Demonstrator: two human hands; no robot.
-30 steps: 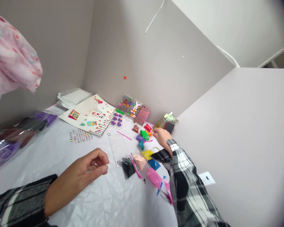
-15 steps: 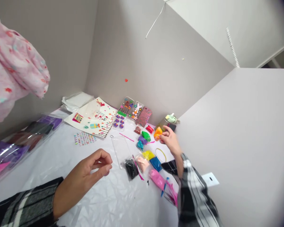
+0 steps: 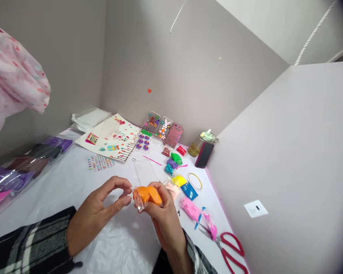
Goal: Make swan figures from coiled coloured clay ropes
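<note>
An orange clay packet point(image 3: 147, 195) in clear wrap is held by my right hand point(image 3: 164, 213), its fingers and thumb closed round the right part. My left hand point(image 3: 103, 207) is just left of the packet, thumb and fingertips curved with a gap between them and nothing visible inside. Beyond my hands on the white-covered table lie yellow point(image 3: 178, 180), blue point(image 3: 189, 191), green point(image 3: 176, 158) and pink point(image 3: 190, 208) clay packets. A peach packet point(image 3: 173, 189) is partly hidden behind my right hand.
Red-handled scissors point(image 3: 231, 249) lie at the right edge. A dark phone point(image 3: 205, 155) leans against a bottle point(image 3: 194, 148) at the back. Decorated phone cases point(image 3: 163, 129), a drawing point(image 3: 111, 139) and a gem sticker sheet point(image 3: 101, 163) lie further left. Purple packets point(image 3: 10, 182) are far left.
My right hand has come back from the far right with the orange packet, now in front of the black packet's former view. The phone and scissors show more fully. My left hand stays nearly in place.
</note>
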